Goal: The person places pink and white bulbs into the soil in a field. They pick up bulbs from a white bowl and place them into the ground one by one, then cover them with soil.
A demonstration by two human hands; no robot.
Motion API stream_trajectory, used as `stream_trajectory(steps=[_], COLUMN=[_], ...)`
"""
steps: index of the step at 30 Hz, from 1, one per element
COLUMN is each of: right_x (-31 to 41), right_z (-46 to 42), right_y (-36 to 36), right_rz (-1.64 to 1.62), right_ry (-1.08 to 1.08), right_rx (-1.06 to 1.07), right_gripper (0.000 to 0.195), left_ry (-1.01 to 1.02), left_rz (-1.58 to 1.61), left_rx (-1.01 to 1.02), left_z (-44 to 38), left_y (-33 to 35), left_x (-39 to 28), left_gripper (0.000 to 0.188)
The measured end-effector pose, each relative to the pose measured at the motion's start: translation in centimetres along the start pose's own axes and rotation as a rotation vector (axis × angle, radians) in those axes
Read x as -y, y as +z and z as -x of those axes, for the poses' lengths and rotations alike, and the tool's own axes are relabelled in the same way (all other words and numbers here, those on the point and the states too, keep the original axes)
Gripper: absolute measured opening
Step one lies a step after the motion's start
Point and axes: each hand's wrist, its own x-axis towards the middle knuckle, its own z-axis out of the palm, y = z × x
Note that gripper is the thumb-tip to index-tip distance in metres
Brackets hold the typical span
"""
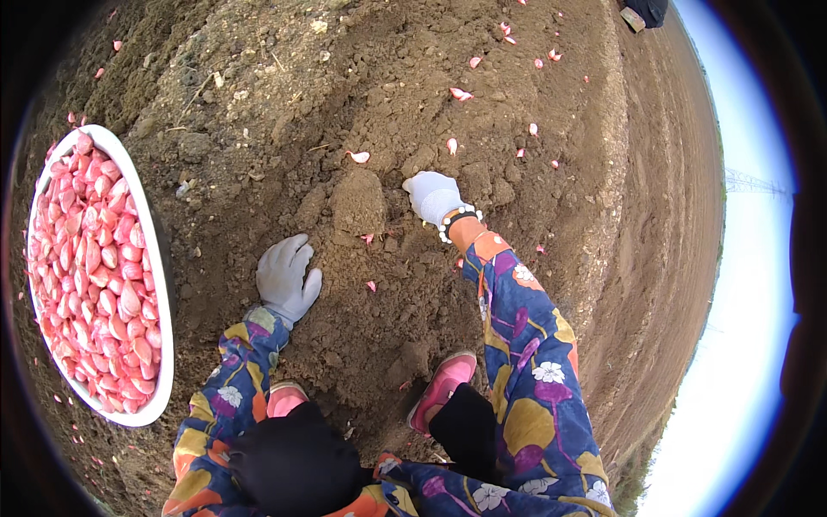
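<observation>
My left hand (289, 274), in a pale glove, rests low over the brown soil with its fingers slightly spread and nothing visible in it. My right hand (434, 196), also gloved and with a beaded bracelet at the wrist, is at the soil with its fingers curled down; whether it holds something is hidden. Between the hands lies a large soil clod (359, 201), with a pink garlic clove (367, 238) just below it. Another clove (358, 156) lies above the clod, and one more (451, 146) is above my right hand. Several others are scattered around.
A white-rimmed tub (167, 336) heaped with pink garlic cloves (97, 258) stands at the left. My pink shoes (451, 378) are on the soil below my hands. Furrowed ground runs along the right, and a dark object (648, 10) is at the top right.
</observation>
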Motion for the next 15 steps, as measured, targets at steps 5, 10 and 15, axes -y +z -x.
stream_trajectory(steps=[5, 10, 15], right_x=[-6.6, -8.3, -8.3], right_z=[0.5, -3.0, -4.7], right_y=[-5.8, -4.8, -1.5], right_rz=[-0.059, 0.072, 0.269], right_ry=[0.186, 0.248, -0.14], right_rx=[-0.381, -0.259, -0.555], right_gripper=[0.02, 0.027, 0.014], left_ry=[-0.018, -0.01, -0.012], left_rz=[-0.017, -0.03, -0.072], left_rx=[0.007, -0.003, 0.005], left_z=[0.1, -0.1, 0.1], left_y=[-0.6, -0.5, -0.8], left_x=[-0.5, -0.6, -0.5], left_gripper=[0.034, 0.034, 0.033])
